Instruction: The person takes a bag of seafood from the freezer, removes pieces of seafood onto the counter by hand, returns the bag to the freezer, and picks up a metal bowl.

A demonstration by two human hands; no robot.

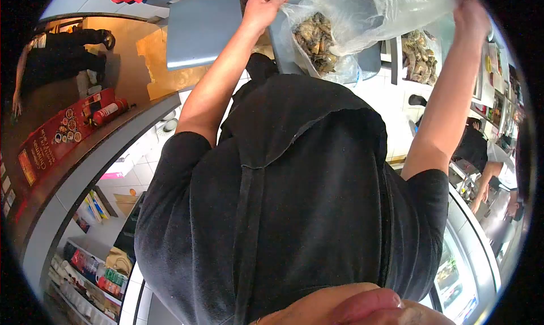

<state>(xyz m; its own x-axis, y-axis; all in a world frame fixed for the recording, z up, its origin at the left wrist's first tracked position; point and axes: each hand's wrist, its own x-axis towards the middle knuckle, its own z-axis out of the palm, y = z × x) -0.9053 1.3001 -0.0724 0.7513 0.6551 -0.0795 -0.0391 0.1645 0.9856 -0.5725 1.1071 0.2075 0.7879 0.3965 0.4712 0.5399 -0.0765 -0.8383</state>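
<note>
My left hand (263, 9) pinches the white gathered edge of a clear plastic bag (385, 19) at the top of the view. The opposite end of the plastic is gripped by my right hand (471, 18), raised far out to the right and partly blurred. Between my hands the plastic is stretched wide. Low in the bag lies a heap of rough, grey-brown pieces resembling oyster shells (316, 40). It rests over a blue-grey seat-like surface (290, 56). More similar shell-like pieces (419, 58) sit in another clear bag near my right forearm.
A blue-grey chair (203, 30) stands left of my left forearm. Low shelves (93, 274) with packets are at lower left, near a fire extinguisher (110, 111). One person in black (68, 53) is at upper left; other people (498, 160) are at right.
</note>
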